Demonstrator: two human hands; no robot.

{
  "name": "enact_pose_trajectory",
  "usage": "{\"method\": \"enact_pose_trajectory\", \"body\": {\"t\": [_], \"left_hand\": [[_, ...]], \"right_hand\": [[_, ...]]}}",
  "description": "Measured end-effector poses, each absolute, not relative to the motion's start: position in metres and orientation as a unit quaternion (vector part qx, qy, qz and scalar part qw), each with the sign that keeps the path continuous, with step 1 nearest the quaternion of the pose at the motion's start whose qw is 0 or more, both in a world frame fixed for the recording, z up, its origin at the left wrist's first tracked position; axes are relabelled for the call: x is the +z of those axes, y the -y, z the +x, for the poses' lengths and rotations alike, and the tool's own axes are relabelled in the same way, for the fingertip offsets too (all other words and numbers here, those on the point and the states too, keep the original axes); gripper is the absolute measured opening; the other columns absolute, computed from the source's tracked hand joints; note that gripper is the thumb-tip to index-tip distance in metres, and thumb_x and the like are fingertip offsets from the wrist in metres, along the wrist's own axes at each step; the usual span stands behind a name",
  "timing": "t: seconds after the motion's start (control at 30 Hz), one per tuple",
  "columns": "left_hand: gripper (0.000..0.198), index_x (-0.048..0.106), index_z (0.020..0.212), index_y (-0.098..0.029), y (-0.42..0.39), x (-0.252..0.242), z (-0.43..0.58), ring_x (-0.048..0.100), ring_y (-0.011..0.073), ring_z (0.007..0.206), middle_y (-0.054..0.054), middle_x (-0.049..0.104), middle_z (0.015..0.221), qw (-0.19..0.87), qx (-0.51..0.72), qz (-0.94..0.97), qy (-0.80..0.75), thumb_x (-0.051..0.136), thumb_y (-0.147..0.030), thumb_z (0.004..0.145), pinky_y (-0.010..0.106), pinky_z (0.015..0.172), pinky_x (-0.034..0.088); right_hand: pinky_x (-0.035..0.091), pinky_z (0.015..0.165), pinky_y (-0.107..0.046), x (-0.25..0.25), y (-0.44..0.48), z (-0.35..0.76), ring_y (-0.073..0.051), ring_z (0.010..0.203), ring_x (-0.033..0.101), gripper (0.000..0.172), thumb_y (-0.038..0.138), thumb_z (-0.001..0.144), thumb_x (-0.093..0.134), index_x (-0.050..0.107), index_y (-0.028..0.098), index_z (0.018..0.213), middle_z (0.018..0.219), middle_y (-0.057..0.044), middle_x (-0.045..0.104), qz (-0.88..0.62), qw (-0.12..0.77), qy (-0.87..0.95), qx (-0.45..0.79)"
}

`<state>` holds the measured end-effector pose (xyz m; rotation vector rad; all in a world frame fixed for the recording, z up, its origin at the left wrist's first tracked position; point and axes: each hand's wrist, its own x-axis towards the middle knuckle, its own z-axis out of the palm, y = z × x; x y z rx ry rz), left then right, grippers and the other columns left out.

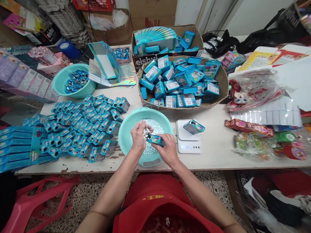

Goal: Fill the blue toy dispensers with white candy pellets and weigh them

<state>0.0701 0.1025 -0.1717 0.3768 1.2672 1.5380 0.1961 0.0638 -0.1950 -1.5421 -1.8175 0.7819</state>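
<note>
Over a turquoise basin (126,129) of small white candies (148,149), both my hands meet. My right hand (168,149) grips a small blue candy box (155,139), tilted with its opening toward the left. Cupped beside that opening, my left hand (139,136) has white candies in its curled fingers. Another blue box (193,126) lies on the plate of a white digital scale (189,147), right of the basin. Many blue boxes with round holes (89,126) are crowded together left of the basin.
Behind the basin stands a cardboard carton (139,97) heaped with blue boxes. A second turquoise bowl (75,92) holds shiny blue-and-silver pieces. Wrapped candy bags (252,147) lie at the right; a pink stool (43,204) is below the table at left.
</note>
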Motion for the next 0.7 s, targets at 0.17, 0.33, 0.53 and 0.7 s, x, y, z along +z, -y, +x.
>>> {"method": "enact_pose_trajectory", "body": {"t": [0.17,0.33,0.53,0.7], "left_hand": [[0.035,0.051,0.057,-0.015,-0.100,-0.170,0.074,0.061,0.0122,0.054,0.000,0.060,0.058,0.513,0.653,0.180,-0.526,0.069,-0.042,0.071,0.024,0.054,0.048],[0.033,0.050,0.060,-0.016,-0.101,-0.167,0.077,0.058,0.0112,0.048,-0.003,0.054,0.051,0.513,0.656,0.192,-0.519,0.066,-0.041,0.074,0.022,0.051,0.045],[0.030,0.051,0.068,-0.017,-0.101,-0.166,0.082,0.056,0.0110,0.045,-0.004,0.052,0.048,0.512,0.650,0.190,-0.529,0.063,-0.043,0.076,0.021,0.049,0.043],[0.028,0.055,0.077,-0.017,-0.100,-0.172,0.082,0.054,0.0104,0.043,-0.004,0.053,0.048,0.535,0.631,0.194,-0.527,0.060,-0.044,0.077,0.023,0.050,0.046]], "right_hand": [[0.041,0.080,-0.038,-0.192,-0.062,0.196,-0.025,0.093,0.054,0.031,0.031,0.072,0.075,0.065,0.025,0.100,0.094,-0.004,0.065,-0.587,0.307,0.681,0.312],[0.041,0.080,-0.038,-0.189,-0.063,0.196,-0.025,0.093,0.054,0.032,0.028,0.070,0.076,0.065,0.024,0.100,0.094,-0.004,0.065,-0.593,0.307,0.674,0.316],[0.041,0.081,-0.038,-0.190,-0.062,0.201,-0.025,0.093,0.054,0.033,0.029,0.070,0.076,0.065,0.024,0.101,0.094,-0.004,0.065,-0.597,0.305,0.669,0.321],[0.041,0.081,-0.039,-0.193,-0.063,0.204,-0.026,0.093,0.054,0.031,0.029,0.071,0.075,0.065,0.025,0.101,0.094,-0.004,0.065,-0.594,0.309,0.670,0.319]]}}
